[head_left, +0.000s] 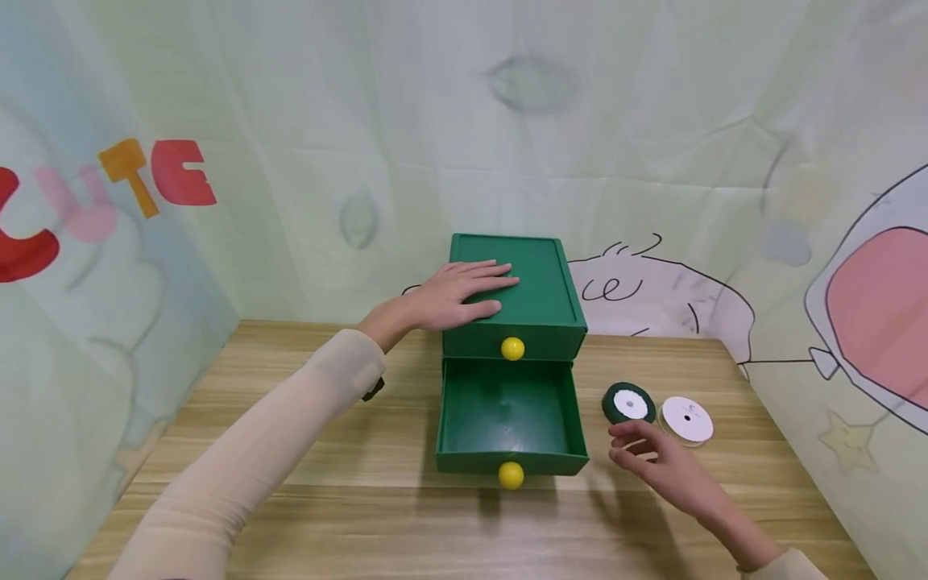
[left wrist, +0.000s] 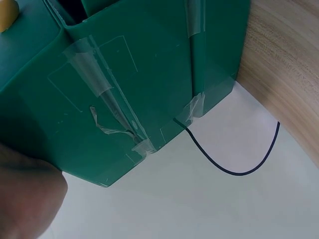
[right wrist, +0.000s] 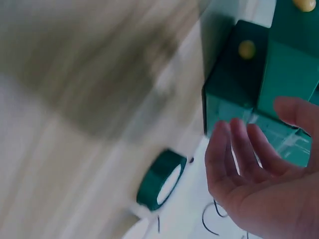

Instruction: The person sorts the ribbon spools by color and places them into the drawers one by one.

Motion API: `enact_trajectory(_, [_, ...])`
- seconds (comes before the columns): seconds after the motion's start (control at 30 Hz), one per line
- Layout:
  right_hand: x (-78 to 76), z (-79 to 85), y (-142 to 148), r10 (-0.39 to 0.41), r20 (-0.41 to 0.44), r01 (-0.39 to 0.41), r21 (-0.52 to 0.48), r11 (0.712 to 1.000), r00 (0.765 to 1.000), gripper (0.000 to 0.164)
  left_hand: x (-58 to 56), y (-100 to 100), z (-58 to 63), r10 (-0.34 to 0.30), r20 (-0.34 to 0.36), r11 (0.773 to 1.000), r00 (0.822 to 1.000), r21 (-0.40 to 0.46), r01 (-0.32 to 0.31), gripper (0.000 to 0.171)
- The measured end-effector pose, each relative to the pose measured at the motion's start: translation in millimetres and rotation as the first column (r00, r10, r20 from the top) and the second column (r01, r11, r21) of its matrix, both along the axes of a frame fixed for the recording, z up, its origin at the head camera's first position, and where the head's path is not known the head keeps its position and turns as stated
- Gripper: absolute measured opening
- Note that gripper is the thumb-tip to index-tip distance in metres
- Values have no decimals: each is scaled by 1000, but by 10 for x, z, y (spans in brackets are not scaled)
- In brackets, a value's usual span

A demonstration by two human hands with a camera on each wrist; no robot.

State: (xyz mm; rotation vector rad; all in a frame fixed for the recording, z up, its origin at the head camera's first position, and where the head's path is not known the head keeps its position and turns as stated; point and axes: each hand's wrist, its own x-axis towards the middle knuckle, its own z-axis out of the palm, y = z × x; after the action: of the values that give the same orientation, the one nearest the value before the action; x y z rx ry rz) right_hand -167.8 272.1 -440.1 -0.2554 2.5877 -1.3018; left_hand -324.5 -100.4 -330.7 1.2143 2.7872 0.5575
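A green two-drawer box (head_left: 540, 278) with yellow ball knobs stands on the table. Its lower drawer (head_left: 507, 415) is pulled out and nothing lies inside; the upper drawer (head_left: 471, 342) is closed. My left hand (head_left: 464, 294) rests on the box's top with fingers stretched across it. In the left wrist view, clear tape (left wrist: 92, 72) runs down the box's side. To the right of the drawer, my right hand (head_left: 670, 467) hovers with loosely bent fingers and holds nothing. Just beyond its fingertips lies a spool of dark green ribbon (head_left: 628, 403), beside a white-faced spool (head_left: 687, 420).
The wooden table (head_left: 348, 515) reaches back to a pale printed cloth backdrop (head_left: 304, 201) that also hangs along the left and right sides. The open drawer juts toward the front of the table.
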Motion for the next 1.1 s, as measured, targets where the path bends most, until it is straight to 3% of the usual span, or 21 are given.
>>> enact_trajectory(0.17, [-50, 23, 63, 45, -132, -23, 166, 986, 990, 36, 4, 11, -12, 1, -3, 1000, 1000, -4, -1, 58])
enact_trajectory(0.3, [-80, 20, 119, 109, -236, -43, 265, 963, 966, 36, 4, 16, -25, -1, -1, 1000, 1000, -2, 1, 58])
enact_trajectory(0.5, [-182, -6, 254, 199, -395, 6, 461, 888, 897, 39, -3, 8, -26, -2, -1, 1000, 1000, 11, 2, 58])
enact_trajectory(0.63, [-249, -32, 381, 215, -434, 51, 524, 850, 875, 44, 4, 7, -15, -2, -4, 1000, 1000, 12, 2, 58])
enact_trajectory(0.87, [-363, -83, 609, 169, -367, 68, 553, 831, 915, 61, 12, 13, -4, -2, 2, 1000, 1000, 6, 2, 58])
enact_trajectory(1.1, [-466, -143, 732, 117, -329, 101, 575, 812, 937, 71, -1, -3, -14, -5, -2, 1000, 1000, 12, 5, 58])
